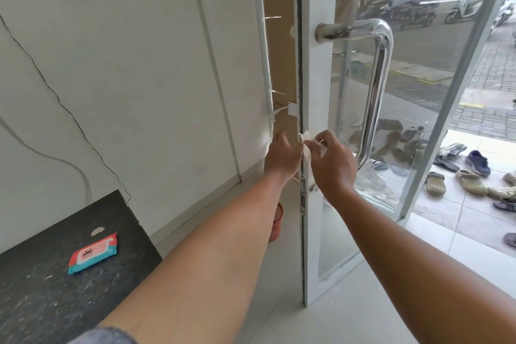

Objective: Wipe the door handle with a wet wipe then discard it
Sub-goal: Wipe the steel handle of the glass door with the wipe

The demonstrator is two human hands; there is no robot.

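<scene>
At 8 o'clock from the door handle [377, 86], both arms extend forward; left hand [282, 156] and right hand [332, 165] pinch the wet wipe [307, 146] between them.

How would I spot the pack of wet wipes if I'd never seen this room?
Look to the dark speckled table at lower left, beneath the white wall. On it lies the pack of wet wipes, flat and soft. It is the only bright thing there: coral red with teal ends, unlike the small pale scrap just beyond it.
</scene>
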